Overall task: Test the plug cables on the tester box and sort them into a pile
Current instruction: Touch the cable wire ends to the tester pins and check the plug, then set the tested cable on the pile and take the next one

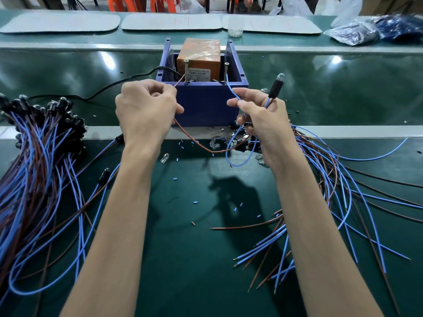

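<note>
- While the left hand [146, 108] pinches the brown wire [194, 143] near the left screw of the tester box [206, 104], the right hand [258, 117] pinches the blue wire [231, 88], with the plug [274, 88] rising above its fingers.
- Cable pile [41, 156] lies left on the worktop [183, 248]; loose cables [332, 179] spread right.

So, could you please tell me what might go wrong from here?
The left hand pinches the brown wire and the right hand the blue wire close to the screws on the tester box; fingers might touch bare metal.
The bulb juts from the right hand and could slip.
Their loops hang by the pile on the right and may snag.
</note>
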The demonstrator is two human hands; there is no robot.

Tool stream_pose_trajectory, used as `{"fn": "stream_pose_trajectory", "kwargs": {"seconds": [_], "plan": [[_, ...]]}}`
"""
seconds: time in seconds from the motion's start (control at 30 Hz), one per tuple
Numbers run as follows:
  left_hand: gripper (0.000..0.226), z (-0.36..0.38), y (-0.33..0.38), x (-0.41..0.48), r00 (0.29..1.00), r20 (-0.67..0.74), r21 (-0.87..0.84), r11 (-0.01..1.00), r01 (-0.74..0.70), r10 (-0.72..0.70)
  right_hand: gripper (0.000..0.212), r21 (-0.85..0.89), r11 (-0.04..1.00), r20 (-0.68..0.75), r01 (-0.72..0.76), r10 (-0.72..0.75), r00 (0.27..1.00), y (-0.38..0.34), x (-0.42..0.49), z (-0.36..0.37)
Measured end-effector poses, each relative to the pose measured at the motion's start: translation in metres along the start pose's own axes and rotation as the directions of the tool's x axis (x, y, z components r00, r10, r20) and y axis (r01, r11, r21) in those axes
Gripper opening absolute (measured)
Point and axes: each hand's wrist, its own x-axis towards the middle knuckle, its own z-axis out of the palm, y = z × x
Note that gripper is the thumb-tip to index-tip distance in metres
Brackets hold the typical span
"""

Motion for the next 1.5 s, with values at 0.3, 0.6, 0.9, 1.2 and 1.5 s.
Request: {"fn": "stream_pose_trajectory", "kwargs": {"seconds": [0.3,0.6,0.9,1.2,1.5], "plan": [[0.022,0.0035,-0.0012,-0.0016,0.995,0.086,0.010,0.999,-0.045,0.044,0.024,-0.019,1.000,-0.004,0.001,-0.001,1.000,0.0005,-0.0002,-0.0005],[0.019,0.0040,-0.0020,-0.0023,0.989,0.129,-0.001,0.997,-0.072,0.071,0.025,-0.004,1.000,-0.002,0.010,-0.010,1.000,-0.0002,-0.0005,-0.0013],[0.020,0.0057,-0.0027,-0.0022,0.990,0.124,-0.002,0.998,-0.063,0.063,0.025,0.024,1.000,-0.013,0.017,-0.017,1.000,-0.0003,-0.0001,-0.0013],[0.024,0.0030,-0.0020,-0.0003,0.996,0.079,0.017,0.999,-0.036,0.034,0.026,0.039,0.999,-0.015,0.015,-0.015,1.000,-0.0012,-0.0001,-0.0015],[0.024,0.0001,0.0002,-0.0009,1.000,0.022,0.018,1.000,-0.002,0.002,0.026,0.046,0.999,-0.019,0.004,-0.004,1.000,-0.0022,-0.0015,-0.0020]]}}
